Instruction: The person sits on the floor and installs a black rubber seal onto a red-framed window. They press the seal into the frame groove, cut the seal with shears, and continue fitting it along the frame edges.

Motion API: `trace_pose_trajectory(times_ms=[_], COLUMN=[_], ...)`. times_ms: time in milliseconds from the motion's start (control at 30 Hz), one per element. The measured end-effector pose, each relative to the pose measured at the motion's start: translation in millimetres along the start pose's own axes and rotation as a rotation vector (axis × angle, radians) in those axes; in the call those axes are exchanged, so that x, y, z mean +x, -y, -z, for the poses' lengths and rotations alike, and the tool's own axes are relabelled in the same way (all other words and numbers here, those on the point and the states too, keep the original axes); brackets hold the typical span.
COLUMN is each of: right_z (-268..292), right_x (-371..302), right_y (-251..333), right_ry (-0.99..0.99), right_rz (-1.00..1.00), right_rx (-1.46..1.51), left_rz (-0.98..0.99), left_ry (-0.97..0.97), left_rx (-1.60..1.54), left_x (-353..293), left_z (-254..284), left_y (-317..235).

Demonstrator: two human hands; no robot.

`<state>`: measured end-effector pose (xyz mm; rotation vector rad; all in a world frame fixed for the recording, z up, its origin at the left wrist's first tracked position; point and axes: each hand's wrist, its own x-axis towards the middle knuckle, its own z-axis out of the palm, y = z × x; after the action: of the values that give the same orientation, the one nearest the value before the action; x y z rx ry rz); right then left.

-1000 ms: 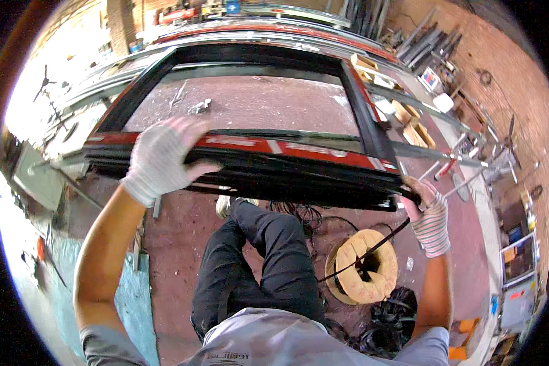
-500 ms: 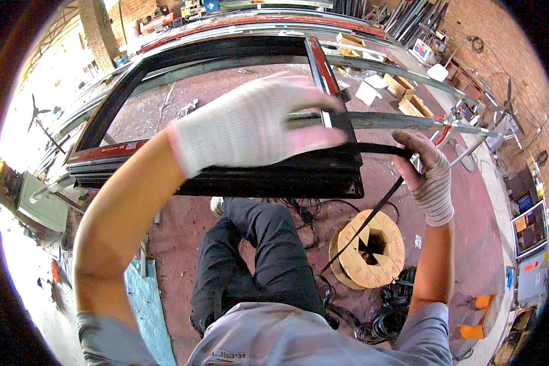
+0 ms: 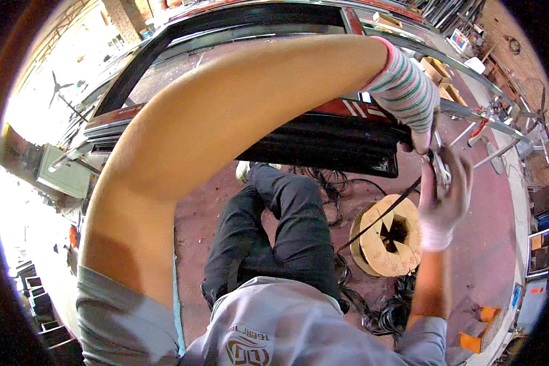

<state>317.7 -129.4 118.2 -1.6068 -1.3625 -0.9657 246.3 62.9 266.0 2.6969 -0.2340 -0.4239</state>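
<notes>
A black rectangular frame (image 3: 323,143) with red film on its faces lies in front of me, its near right corner beside my hands. My left arm reaches across it. My left hand (image 3: 409,91), in a striped knit glove, is closed at that corner, pinching the black strip (image 3: 387,210); its fingertips are partly hidden. My right hand (image 3: 442,201), gloved and blurred by motion, is closed around a silver metal hand tool (image 3: 440,169) just below the left fingers. The tool's exact kind is unclear. From the hands the strip slants down to a cardboard-sided reel (image 3: 366,244) on the floor.
Loose black strip (image 3: 384,314) lies coiled beside the reel, with more tangled under the frame. Metal rails (image 3: 497,125) extend to the right of the frame. Open cardboard boxes (image 3: 436,70) stand beyond. An orange bracket-shaped piece (image 3: 480,332) lies at lower right.
My left hand has moved right, from over the frame to its corner beside my right hand. A silver tool now shows in my right hand, which held the strip before. The view has shifted.
</notes>
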Motion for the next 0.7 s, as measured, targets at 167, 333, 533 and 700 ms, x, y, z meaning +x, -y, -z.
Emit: trace_pose_trajectory(times_ms=[167, 333, 533, 700], right_z=[-34.4, -177.2, -336.3, -292.2], right_x=[-67.9, -105.0, -145.7, -145.4], right_y=[106.0, 155.6, 150.2, 163.1], right_ry=[0.554, 0.566, 0.544, 0.599], right_rz=[-0.164, -0.516, -0.728, -0.797], right_rx=[0.732, 0.983, 0.593, 0.583], left_rz=[-0.105, -0.088, -0.090, -0.033], left_ry=[-0.033, -0.010, 0.110, 0.125], left_rx=[-0.103, -0.299, -0.397, -0.437], left_x=[11.5, 8.0, 28.6, 25.0], left_z=[-8.3, -15.5, -9.2, -9.6], left_y=[17.2, 29.2, 17.9, 25.1])
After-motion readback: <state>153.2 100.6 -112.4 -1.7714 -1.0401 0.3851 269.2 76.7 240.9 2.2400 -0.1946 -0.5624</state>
